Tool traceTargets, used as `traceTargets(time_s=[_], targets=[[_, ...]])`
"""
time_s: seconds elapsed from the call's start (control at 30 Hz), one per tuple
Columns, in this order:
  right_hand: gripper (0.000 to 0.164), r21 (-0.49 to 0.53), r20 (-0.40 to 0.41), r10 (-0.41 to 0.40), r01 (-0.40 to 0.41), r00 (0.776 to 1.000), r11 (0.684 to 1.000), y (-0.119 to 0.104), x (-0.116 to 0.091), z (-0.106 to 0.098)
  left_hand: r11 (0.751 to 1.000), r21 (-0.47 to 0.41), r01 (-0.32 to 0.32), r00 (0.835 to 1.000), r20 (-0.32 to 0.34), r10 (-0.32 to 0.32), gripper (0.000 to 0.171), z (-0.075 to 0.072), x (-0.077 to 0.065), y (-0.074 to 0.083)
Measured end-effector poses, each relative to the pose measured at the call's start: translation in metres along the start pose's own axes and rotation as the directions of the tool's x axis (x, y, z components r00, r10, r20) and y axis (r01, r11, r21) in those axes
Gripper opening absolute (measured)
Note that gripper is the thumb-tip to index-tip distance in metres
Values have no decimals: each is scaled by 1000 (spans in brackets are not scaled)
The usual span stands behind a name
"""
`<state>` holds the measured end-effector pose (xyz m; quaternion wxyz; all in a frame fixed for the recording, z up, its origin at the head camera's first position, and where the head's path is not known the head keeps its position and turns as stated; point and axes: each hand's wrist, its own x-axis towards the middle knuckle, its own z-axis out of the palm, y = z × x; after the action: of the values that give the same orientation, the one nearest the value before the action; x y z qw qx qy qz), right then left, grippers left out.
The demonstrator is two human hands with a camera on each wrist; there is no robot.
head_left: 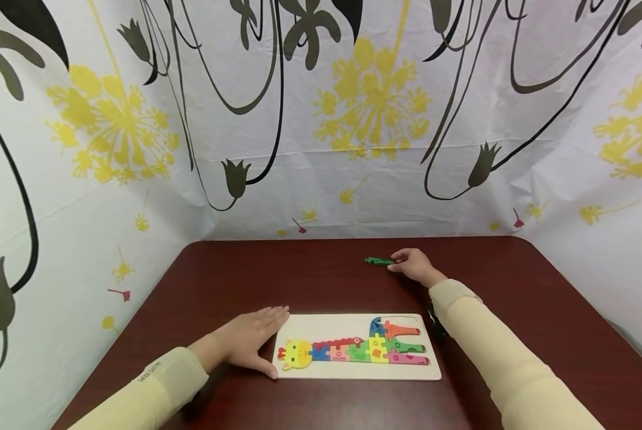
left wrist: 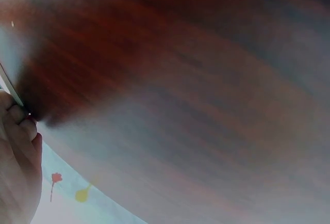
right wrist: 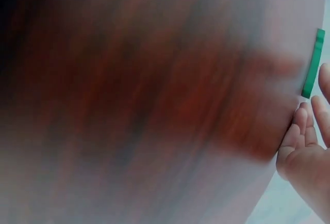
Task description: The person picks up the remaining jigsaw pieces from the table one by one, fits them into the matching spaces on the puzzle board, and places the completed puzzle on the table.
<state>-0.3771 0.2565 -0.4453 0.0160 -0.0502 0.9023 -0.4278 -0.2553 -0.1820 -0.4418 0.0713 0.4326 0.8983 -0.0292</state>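
A pale rectangular puzzle board (head_left: 347, 378) lies on the table with a colourful giraffe in interlocking pieces. Its yellow head (head_left: 297, 355) points left, its legs right. My left hand (head_left: 248, 337) rests at the board's left end, fingers extended along the edge and thumb at the near corner. In the left wrist view, those fingertips meet the board's thin edge (left wrist: 9, 87). Farther back, my right hand (head_left: 414, 266) reaches over a slim green puzzle piece (head_left: 377, 261). Thumb and fingers stand spread about its right end; the right wrist view shows the piece (right wrist: 313, 64) just beyond the fingertips.
The dark reddish-brown table (head_left: 278, 275) has rounded far corners. Behind and beside it hangs a white cloth (head_left: 299, 125) printed with yellow and grey-green flowers. A dark object (head_left: 435, 322) shows partly beneath the right sleeve (head_left: 492, 346).
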Motion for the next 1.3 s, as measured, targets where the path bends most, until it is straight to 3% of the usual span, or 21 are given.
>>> traceTargets(time_s=[0.37,0.8,1.3], targets=[[35,19,-23,87,-87,996,996,-13,-3,6,1000,1,-9,1000,-4,9,119,1,1,-1],[27,-80,-82,173,-179,982,981,-22,2,11,1000,-5,0,1000,19,0,119,-2,-1,1],[16,-88,-79,154,-160,985,983,-24,0,7,1000,2,-5,1000,20,5,119,-3,0,2]])
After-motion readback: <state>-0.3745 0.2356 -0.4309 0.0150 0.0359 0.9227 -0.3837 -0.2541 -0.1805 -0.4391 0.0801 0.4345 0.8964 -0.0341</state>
